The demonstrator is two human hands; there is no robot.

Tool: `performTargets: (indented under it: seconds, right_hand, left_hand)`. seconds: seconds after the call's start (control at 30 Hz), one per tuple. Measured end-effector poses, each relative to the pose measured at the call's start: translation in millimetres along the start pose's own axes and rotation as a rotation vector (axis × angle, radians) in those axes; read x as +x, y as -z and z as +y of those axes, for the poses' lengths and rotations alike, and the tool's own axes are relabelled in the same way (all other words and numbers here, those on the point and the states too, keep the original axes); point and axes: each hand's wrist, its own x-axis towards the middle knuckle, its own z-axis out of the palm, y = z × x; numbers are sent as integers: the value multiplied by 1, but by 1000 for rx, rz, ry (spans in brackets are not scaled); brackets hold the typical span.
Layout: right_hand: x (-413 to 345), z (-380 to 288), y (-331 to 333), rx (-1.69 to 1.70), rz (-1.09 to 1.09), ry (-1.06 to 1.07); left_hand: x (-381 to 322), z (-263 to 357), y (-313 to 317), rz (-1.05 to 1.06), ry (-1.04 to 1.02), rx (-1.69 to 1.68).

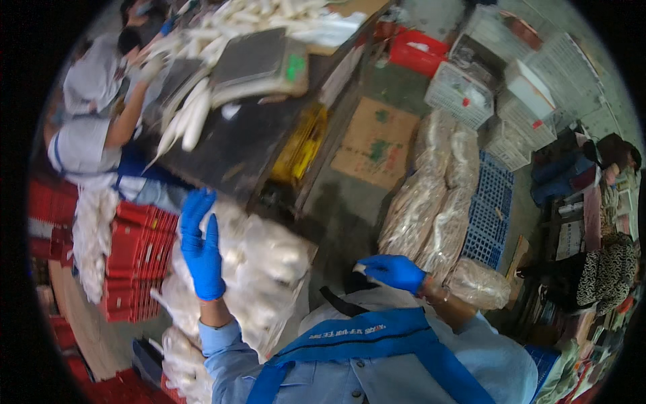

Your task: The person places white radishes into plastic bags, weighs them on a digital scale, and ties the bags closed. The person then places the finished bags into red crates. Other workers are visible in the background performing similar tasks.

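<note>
My left hand [203, 247], in a blue glove, is raised with its fingers apart and nothing in it. Below and beside it are clear plastic bags of white radishes [262, 262], piled near the table's corner. My right hand [396, 272], also gloved in blue, is in front of my waist with its fingers bent together. Something small and pale shows at its fingertips; whether it is held cannot be told. On the dark table [227, 156] lie several long white radishes [194, 116] beside a weighing scale [257, 65].
Loose white radishes [252, 20] are heaped at the table's far end. A co-worker [96, 146] stands to the left near red crates [139, 252]. Wrapped bundles [434, 197], a blue plastic pallet [488, 207], flattened cardboard [376, 141] and white baskets [459, 96] are on the right.
</note>
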Motion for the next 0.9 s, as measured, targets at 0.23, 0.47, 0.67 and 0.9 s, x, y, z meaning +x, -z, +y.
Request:
performTargets:
  seconds: [0.23, 0.47, 0.67, 0.9]
  right_hand:
    - [-39, 98, 133, -93, 806, -176]
    - [5, 128, 195, 386, 614, -146]
    - [159, 64, 347, 174, 608, 51]
    - [325, -19, 489, -260, 457, 102]
  left_hand:
    - [34, 11, -155, -221, 200, -292]
    - [55, -2, -274, -448, 390, -399]
    - [167, -49, -373, -477, 125, -311]
    - [348, -59, -441, -320, -16, -240]
